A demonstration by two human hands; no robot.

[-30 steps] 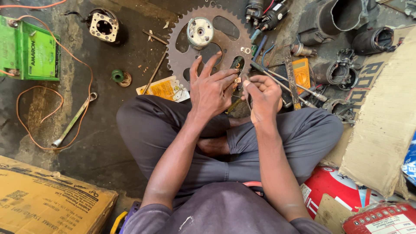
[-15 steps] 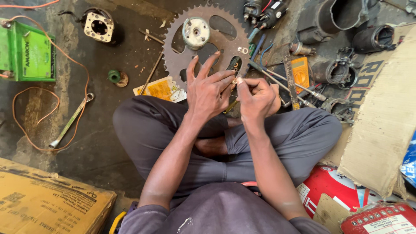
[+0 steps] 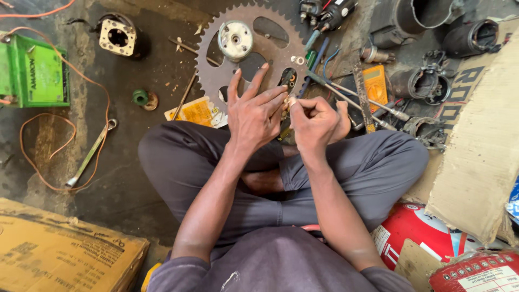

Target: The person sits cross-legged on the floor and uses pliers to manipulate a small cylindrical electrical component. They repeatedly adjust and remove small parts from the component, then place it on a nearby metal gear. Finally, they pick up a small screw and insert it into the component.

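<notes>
A: What is changed just now at the hands?

B: The left hand (image 3: 254, 111) is brought closer to the right hand (image 3: 316, 121), at the middle of the frame above the crossed legs. One second ago a small gap was seen between them; now the fingertips are met over a small part (image 3: 291, 101), pale and metallic.

A: How are the hands held?

B: The left hand is kept wide, the fingers spread and pointed up, only the thumb side being near the part. The right hand is closed narrow, and the part is pinched at its fingertips. What kind of part it is cannot be told; it is too small and half hidden.

A: What is meant by this for the work?

B: It is judged that the fine handling of the part is continued, not finished. Nothing is put down.

A: Is something else different from the earlier frame?

B: Little. The sprocket (image 3: 213, 54) is seen a bit higher in the frame, because the camera is tilted slightly. The round motor piece (image 3: 235, 39) is left on it as before. The green box (image 3: 32, 73) at the upper left, the wrench (image 3: 89, 154) and the orange wire (image 3: 30, 157) are not moved.
</notes>
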